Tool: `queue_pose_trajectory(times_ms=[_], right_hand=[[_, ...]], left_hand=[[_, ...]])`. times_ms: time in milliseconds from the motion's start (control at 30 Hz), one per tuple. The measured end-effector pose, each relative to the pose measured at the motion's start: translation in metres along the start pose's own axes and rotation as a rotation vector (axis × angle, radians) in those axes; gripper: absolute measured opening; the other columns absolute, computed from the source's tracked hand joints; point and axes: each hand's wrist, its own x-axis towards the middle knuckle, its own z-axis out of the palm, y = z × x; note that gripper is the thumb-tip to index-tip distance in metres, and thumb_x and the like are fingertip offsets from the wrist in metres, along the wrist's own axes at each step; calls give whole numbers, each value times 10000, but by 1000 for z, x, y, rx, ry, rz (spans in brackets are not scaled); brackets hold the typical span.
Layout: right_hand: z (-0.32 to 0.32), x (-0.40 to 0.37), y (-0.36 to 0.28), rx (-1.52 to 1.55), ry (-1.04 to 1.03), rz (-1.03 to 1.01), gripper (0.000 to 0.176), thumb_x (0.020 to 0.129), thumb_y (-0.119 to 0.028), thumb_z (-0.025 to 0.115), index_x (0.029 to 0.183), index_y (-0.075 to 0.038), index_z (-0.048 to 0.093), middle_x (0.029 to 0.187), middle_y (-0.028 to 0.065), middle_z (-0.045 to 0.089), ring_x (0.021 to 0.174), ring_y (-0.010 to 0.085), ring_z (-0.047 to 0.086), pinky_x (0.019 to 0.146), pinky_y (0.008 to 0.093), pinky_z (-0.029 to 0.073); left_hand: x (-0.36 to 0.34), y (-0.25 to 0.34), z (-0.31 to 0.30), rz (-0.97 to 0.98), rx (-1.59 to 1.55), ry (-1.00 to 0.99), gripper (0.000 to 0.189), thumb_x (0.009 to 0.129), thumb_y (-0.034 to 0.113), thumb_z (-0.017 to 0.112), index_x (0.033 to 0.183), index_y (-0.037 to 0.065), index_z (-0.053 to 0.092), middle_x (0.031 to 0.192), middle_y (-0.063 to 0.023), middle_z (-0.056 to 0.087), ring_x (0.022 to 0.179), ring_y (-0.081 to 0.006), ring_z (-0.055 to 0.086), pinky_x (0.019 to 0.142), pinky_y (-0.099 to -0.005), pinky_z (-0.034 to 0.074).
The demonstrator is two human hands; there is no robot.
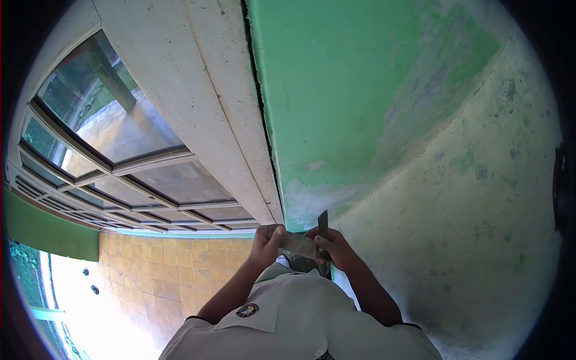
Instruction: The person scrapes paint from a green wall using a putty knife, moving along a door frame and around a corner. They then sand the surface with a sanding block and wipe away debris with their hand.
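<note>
In front of my chest, my left hand pinches the left end of a small greyish rectangular sheet. My right hand is closed at the sheet's other end and also grips a dark flat blade-like tool, which sticks up past the fingers. The tool's lower part shows beneath the same hand. The sheet stretches between my two hands. What the sheet is made of cannot be made out.
A green painted wall rises ahead, meeting a stained pale wall on the right. At left are a white frame with glass panes and a yellowish tiled floor.
</note>
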Motion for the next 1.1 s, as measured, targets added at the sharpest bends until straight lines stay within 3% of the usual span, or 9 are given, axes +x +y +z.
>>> queue_pose_trajectory(times_ms=[133, 233, 267, 367, 433, 700, 733, 933, 1100], right_hand=[[13, 14, -12, 73, -103, 169, 188, 841, -144, 597, 977, -15, 576, 715, 51, 589, 493, 101, 519, 472, 251, 431], [26, 23, -18, -174, -84, 47, 158, 804, -82, 622, 943, -22, 577, 693, 42, 572, 484, 92, 513, 460, 238, 418], [31, 25, -18, -174, -78, 46, 158, 804, -82, 622, 943, -22, 577, 693, 42, 572, 484, 92, 513, 460, 238, 418], [43, 30, -17, -168, -63, -45, 162, 790, -77, 645, 927, -24, 576, 686, 32, 562, 488, 84, 507, 453, 227, 406], [47, 32, -18, -300, -31, -49, 162, 789, -80, 648, 922, -31, 571, 696, 29, 560, 516, 74, 508, 471, 228, 408], [-35, 52, 76, -352, 351, -87, 338, 890, -372, 518, 749, -65, 517, 621, -11, 502, 519, 65, 450, 488, 242, 374], [-47, 52, 92, -367, 418, -82, 341, 908, -362, 496, 741, -64, 501, 591, -2, 489, 481, 72, 447, 460, 242, 370], [-46, 60, 126, -318, 630, -92, 379, 937, -361, 449, 687, -76, 445, 487, 0, 422, 376, 82, 407, 367, 248, 329], [-18, 104, 67, -345, 680, -313, 398, 939, -384, 438, 690, -74, 439, 477, -6, 405, 358, 76, 394, 339, 245, 312]], left_hand=[[11, 8, -18, 89, 101, -88, 299, 854, 199, 583, 652, -7, 500, 598, -9, 465, 577, -67, 415, 519, -255, 331], [20, 4, -23, 543, 486, 85, 301, 756, 114, 679, 581, 8, 459, 599, -31, 447, 520, -134, 411, 480, -290, 343], [22, 0, -22, 543, 483, 80, 301, 756, 114, 679, 581, 8, 459, 599, -31, 447, 520, -134, 411, 480, -290, 343], [27, -21, -16, 509, 410, 254, 231, 779, 77, 670, 700, 25, 459, 689, -28, 484, 567, -120, 449, 500, -265, 386], [22, -34, -15, -140, -106, 211, 190, 831, 77, 627, 840, 52, 439, 771, -28, 500, 598, -101, 492, 522, -231, 424], [30, 3, -42, -11, -80, 232, 340, 860, -1, 530, 1152, 92, 382, 921, -46, 530, 491, -70, 452, 398, -204, 378], [31, 10, -51, -11, -66, 203, 375, 856, 3, 538, 1187, 91, 386, 840, -35, 532, 477, -63, 443, 387, -196, 365], [37, 69, -88, 204, 33, 68, 167, 793, 109, 660, 877, 15, 550, 554, 4, 499, 419, -45, 431, 380, -181, 340], [49, 89, -106, 332, 216, 34, 278, 747, 230, 747, 721, 13, 576, 504, 22, 500, 413, -28, 425, 388, -176, 307]])
